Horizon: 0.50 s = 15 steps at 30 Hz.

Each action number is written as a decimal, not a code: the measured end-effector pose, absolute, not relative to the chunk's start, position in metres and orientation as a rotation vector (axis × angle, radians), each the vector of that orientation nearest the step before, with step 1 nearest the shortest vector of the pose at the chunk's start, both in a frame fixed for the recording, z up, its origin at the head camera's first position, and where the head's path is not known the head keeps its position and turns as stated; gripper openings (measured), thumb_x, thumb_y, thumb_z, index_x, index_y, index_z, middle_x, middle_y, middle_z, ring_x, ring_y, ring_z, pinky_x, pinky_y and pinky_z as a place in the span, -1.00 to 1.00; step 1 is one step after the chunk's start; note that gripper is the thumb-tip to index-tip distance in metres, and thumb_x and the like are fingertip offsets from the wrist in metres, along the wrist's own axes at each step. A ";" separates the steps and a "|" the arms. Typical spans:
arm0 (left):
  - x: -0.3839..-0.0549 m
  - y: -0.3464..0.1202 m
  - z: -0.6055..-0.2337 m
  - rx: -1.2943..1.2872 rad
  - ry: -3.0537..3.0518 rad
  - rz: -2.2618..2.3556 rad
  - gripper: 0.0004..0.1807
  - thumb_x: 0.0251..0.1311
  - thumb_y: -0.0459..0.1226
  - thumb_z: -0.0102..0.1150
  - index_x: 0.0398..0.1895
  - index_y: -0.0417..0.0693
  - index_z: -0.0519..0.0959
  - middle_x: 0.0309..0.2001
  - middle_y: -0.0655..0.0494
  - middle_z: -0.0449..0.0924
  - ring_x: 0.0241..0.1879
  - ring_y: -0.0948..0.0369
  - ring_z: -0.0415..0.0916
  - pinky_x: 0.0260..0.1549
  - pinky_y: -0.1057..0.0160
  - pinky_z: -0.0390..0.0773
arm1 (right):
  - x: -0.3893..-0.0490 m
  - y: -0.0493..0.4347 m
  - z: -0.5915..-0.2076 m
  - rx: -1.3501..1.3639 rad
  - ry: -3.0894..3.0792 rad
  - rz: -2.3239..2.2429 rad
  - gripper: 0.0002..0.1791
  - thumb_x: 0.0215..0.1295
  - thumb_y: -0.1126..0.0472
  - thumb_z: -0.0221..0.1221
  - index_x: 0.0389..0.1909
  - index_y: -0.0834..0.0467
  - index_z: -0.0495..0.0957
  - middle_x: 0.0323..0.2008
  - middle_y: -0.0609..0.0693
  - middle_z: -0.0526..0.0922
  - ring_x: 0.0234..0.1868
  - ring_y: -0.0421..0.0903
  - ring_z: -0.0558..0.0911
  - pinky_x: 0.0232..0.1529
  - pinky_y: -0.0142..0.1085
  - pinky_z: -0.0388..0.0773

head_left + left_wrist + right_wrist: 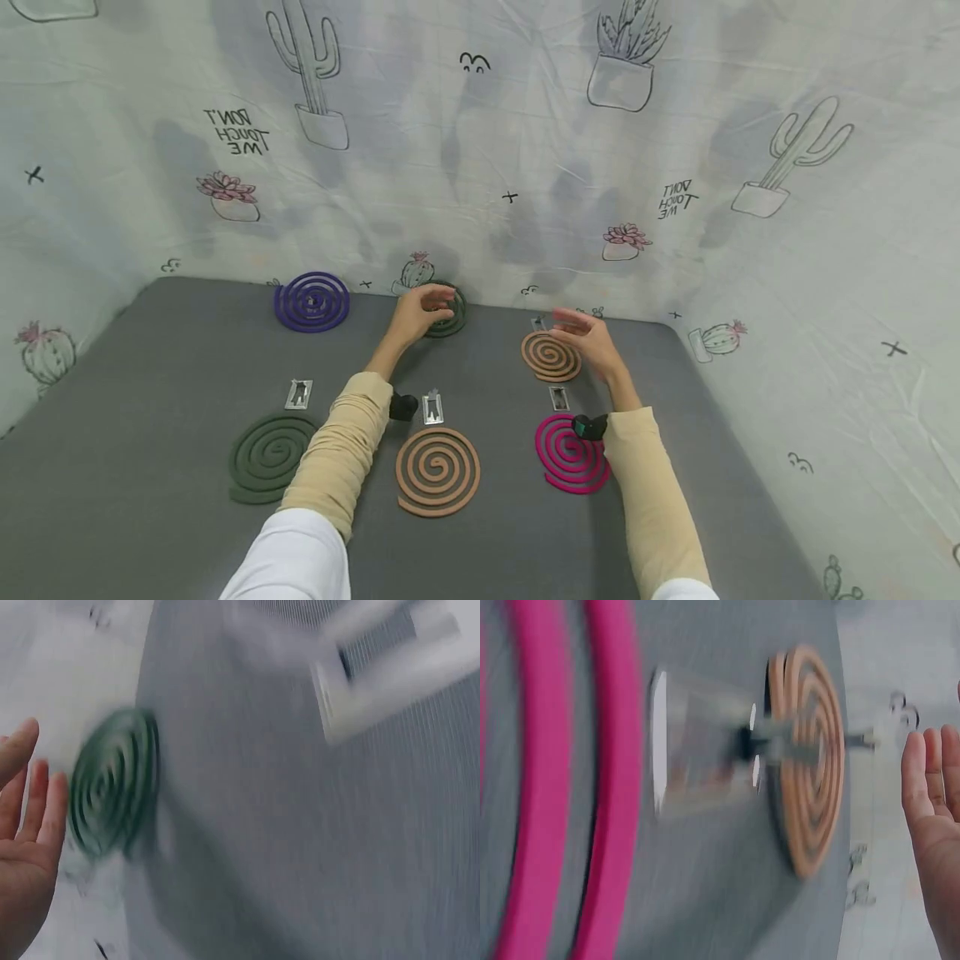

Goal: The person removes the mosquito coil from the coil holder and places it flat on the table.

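Observation:
My left hand [422,312] is held over the back of the grey table, fingers loosely bent and nothing in them. It partly covers a dark green mosquito coil [453,321]; in the left wrist view that coil [112,784] is blurred and beside the fingers. My right hand [592,337] hovers at the back right, its fingers [933,769] extended and holding nothing. Just left of it lies a tan mosquito coil [550,357]. Behind this coil shows a small metal stand [537,323], and in front of it another metal stand [559,398].
A purple coil [312,302] lies back left. Toward the front are a green coil [266,454], a second tan coil [438,472] and a pink coil [558,467]. Metal stands [298,394] [432,408] lie behind the first two. Patterned cloth [450,167] hangs behind the table.

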<state>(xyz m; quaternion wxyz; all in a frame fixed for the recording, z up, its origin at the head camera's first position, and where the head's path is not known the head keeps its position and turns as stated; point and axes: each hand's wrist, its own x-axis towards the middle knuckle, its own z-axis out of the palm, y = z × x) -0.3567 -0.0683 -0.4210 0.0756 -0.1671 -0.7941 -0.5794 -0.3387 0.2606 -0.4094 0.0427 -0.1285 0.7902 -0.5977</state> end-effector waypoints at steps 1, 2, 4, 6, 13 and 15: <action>-0.357 -0.077 -0.424 -0.450 -2.371 -1.738 -0.59 0.14 -0.50 0.25 0.10 -0.37 0.51 0.05 -0.27 0.55 0.05 -0.12 0.50 0.07 0.07 0.52 | -0.342 0.253 -0.409 -0.409 2.402 -1.838 -0.45 0.29 0.38 0.19 0.29 0.34 0.34 0.26 0.35 0.37 0.14 0.00 0.51 0.17 -0.15 0.48; -0.357 -0.084 -0.426 -0.391 -2.371 -1.721 -0.59 0.14 -0.51 0.24 0.10 -0.38 0.51 0.06 -0.28 0.54 0.06 -0.12 0.49 0.09 0.06 0.50 | -0.345 0.245 -0.409 -0.432 2.385 -1.841 -0.45 0.30 0.39 0.19 0.30 0.35 0.33 0.26 0.36 0.36 0.15 0.03 0.50 0.18 -0.11 0.47; -0.356 -0.097 -0.430 -0.285 -2.358 -1.710 -0.58 0.14 -0.53 0.23 0.10 -0.41 0.50 0.08 -0.31 0.52 0.10 -0.13 0.45 0.14 0.04 0.46 | -0.352 0.229 -0.410 -0.474 2.354 -1.841 -0.45 0.30 0.40 0.17 0.31 0.35 0.32 0.26 0.34 0.37 0.19 0.11 0.47 0.19 -0.05 0.44; -0.356 -0.105 -0.433 -0.197 -2.373 -1.693 -0.56 0.14 -0.53 0.24 0.12 -0.42 0.48 0.10 -0.33 0.50 0.13 -0.15 0.43 0.17 0.04 0.44 | -0.358 0.214 -0.412 -0.502 2.310 -1.842 -0.43 0.31 0.41 0.15 0.33 0.36 0.28 0.27 0.34 0.35 0.22 0.20 0.42 0.20 -0.05 0.44; -0.361 -0.107 -0.437 -0.055 -2.559 -1.548 -0.48 0.23 -0.40 0.21 0.27 -0.32 0.39 0.19 -0.27 0.44 0.18 -0.13 0.40 0.27 -0.08 0.28 | -0.372 0.172 -0.424 -0.514 2.240 -1.767 -0.40 0.31 0.42 0.15 0.35 0.37 0.24 0.28 0.41 0.29 0.23 0.24 0.41 0.19 -0.03 0.46; -0.363 -0.107 -0.437 -0.038 -2.567 -1.527 -0.48 0.24 -0.41 0.20 0.27 -0.32 0.39 0.20 -0.26 0.45 0.18 -0.13 0.40 0.31 -0.08 0.20 | -0.376 0.163 -0.426 -0.492 2.255 -1.733 -0.39 0.31 0.40 0.17 0.35 0.37 0.24 0.26 0.39 0.32 0.21 0.21 0.43 0.17 -0.03 0.47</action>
